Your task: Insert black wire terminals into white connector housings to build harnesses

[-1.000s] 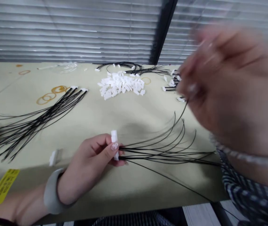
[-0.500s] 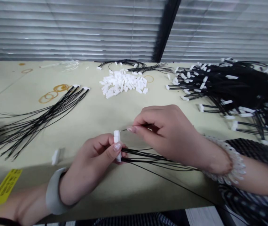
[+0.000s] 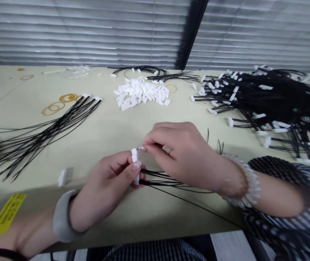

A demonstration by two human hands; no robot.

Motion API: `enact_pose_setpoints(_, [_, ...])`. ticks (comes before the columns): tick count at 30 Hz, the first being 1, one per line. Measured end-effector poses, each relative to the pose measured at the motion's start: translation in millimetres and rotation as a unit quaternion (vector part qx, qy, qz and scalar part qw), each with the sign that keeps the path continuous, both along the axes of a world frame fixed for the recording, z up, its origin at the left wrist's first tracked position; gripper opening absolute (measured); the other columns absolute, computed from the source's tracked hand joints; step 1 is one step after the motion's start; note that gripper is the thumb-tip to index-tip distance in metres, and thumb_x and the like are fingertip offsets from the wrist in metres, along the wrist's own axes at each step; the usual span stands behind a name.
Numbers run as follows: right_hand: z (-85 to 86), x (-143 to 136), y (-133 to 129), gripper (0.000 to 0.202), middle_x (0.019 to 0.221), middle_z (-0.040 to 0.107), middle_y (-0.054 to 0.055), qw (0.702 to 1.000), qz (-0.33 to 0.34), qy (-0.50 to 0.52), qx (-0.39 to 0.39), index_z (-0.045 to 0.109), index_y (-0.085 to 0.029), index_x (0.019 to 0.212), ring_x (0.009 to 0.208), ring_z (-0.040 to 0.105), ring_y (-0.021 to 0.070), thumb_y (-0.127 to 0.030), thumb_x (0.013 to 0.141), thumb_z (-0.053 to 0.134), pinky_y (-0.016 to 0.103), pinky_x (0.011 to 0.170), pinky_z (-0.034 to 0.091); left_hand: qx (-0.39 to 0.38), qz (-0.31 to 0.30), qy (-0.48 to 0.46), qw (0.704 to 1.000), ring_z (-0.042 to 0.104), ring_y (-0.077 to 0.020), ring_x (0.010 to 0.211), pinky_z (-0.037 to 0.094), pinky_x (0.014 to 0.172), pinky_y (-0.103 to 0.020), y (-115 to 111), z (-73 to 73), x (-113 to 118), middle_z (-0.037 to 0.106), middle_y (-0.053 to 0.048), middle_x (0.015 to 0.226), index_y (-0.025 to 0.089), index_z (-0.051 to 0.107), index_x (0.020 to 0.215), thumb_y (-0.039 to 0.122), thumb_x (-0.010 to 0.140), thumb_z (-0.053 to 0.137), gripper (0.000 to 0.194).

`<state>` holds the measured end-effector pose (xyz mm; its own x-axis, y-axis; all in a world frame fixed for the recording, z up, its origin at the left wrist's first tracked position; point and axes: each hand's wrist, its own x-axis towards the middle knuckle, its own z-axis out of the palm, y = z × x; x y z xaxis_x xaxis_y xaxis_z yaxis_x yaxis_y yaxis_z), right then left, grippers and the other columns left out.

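Note:
My left hand [image 3: 108, 185] pinches a white connector [image 3: 135, 156] upright between thumb and fingers. Several black wires [image 3: 168, 179] run from the connector's right side, passing below my right hand [image 3: 182, 156]. The thumb and index finger of my right hand are pinched together at the connector's top end, on a thin black wire mostly hidden by the fingers. Its tip at the connector is too small to make out. Wire ends [image 3: 220, 146] stick up behind my right wrist.
White connectors [image 3: 141, 92] lie piled at the back middle. A wired bundle [image 3: 48, 134] and rubber bands [image 3: 53, 107] are at left, near a single connector [image 3: 62, 177]. A big heap of wired connectors [image 3: 277, 98] fills the right. Blinds [image 3: 89, 32] stand behind the table.
My right hand has moved left, bringing its pinched fingers up against the connector's top; the short length of wire seen between them before is now nearly gone. Wire ends now show behind my right wrist.

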<state>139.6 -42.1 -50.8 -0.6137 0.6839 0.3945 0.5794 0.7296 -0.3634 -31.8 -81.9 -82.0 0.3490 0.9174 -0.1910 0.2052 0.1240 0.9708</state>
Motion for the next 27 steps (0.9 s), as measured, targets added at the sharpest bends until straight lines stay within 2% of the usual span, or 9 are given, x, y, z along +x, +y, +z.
enact_pose_setpoints(3, [5.8,5,6,0.015,0.07,0.059,0.0,1.0,-0.009,0.007,-0.003,0.06,-0.014,0.073,0.065,0.05,0.0081,-0.019,0.083,0.05,0.021,0.062,0.035,-0.036,0.028,-0.055,0.997,0.055,-0.01,0.06,0.047,0.056,-0.019,1,-1.5,2,0.058,0.001,0.067,0.017,0.057,0.073,0.038,0.083,0.053,0.024])
enact_pose_setpoints(6, [21.6,18,4,0.015,0.077,0.058,0.001,0.997,-0.052,0.034,0.054,0.056,-0.015,0.076,0.072,0.05,0.0098,-0.029,0.082,0.055,0.022,0.066,0.036,-0.064,0.049,-0.086,0.993,0.059,-0.009,0.058,0.048,0.056,-0.018,2,-2.9,2,0.06,0.002,0.069,0.017,0.059,0.078,0.038,0.082,0.055,0.022])
enact_pose_setpoints(9, [32.7,30,-8,0.035,0.053,0.045,-0.003,0.997,-0.05,-0.052,0.03,0.047,-0.016,0.056,0.051,0.038,0.0068,-0.035,0.085,0.05,0.024,0.052,0.028,-0.046,0.055,-0.074,0.995,0.061,-0.0091,0.057,0.049,0.057,-0.019,3,-4.0,1,0.062,0.001,0.068,0.016,0.059,0.078,0.036,0.082,0.056,0.02])
enact_pose_setpoints(10, [32.8,33,-11,0.04,0.049,0.042,-0.003,0.994,-0.036,-0.098,-0.001,0.045,-0.015,0.052,0.047,0.034,0.0062,-0.036,0.086,0.049,0.025,0.05,0.024,-0.037,0.056,-0.067,0.996,0.061,-0.0096,0.058,0.049,0.058,-0.019,3,-4.4,1,0.062,0.001,0.068,0.016,0.059,0.078,0.035,0.082,0.055,0.02])
enact_pose_setpoints(12, [28.0,36,-16,0.04,0.051,0.047,-0.003,0.983,-0.01,-0.169,-0.064,0.049,-0.015,0.053,0.05,0.037,0.0066,-0.037,0.086,0.049,0.025,0.052,0.024,-0.024,0.057,-0.055,0.997,0.062,-0.0105,0.059,0.048,0.058,-0.02,2,-5.1,1,0.062,0.001,0.067,0.016,0.059,0.077,0.033,0.083,0.054,0.019])
enact_pose_setpoints(14, [19.7,34,-16,0.032,0.063,0.055,-0.002,0.977,0.008,-0.187,-0.104,0.056,-0.016,0.063,0.06,0.045,0.0083,-0.036,0.086,0.049,0.024,0.057,0.028,-0.014,0.057,-0.048,0.997,0.062,-0.0108,0.059,0.048,0.059,-0.021,2,-5.6,1,0.061,0.002,0.066,0.016,0.058,0.076,0.032,0.083,0.054,0.018])
enact_pose_setpoints(17, [9.7,28,-13,0.027,0.067,0.055,-0.003,0.978,0.036,-0.174,-0.113,0.055,-0.016,0.067,0.064,0.046,0.0077,-0.029,0.089,0.045,0.024,0.061,0.03,0.001,0.051,-0.033,0.998,0.063,-0.0111,0.061,0.047,0.062,-0.021,2,-5.9,0,0.062,0.001,0.067,0.016,0.059,0.078,0.032,0.083,0.054,0.018])
enact_pose_setpoints(23, [7.8,19,-14,0.018,0.072,0.052,0.001,0.987,0.016,-0.162,-0.008,0.051,-0.014,0.072,0.062,0.041,0.0094,-0.014,0.087,0.041,0.024,0.057,0.028,-0.012,0.064,-0.046,0.997,0.062,-0.0116,0.063,0.047,0.065,-0.023,3,-9.2,-2,0.064,0.0,0.07,0.016,0.06,0.082,0.036,0.082,0.055,0.021])
enact_pose_setpoints(27, [18.0,31,-20,0.021,0.068,0.048,0.004,0.947,-0.024,-0.267,0.178,0.047,-0.016,0.063,0.058,0.035,0.0122,-0.003,0.078,0.039,0.028,0.052,0.02,-0.045,0.075,-0.106,0.991,0.061,-0.0109,0.065,0.048,0.066,-0.023,4,-14.4,-2,0.063,0.001,0.071,0.018,0.059,0.083,0.037,0.082,0.055,0.02])
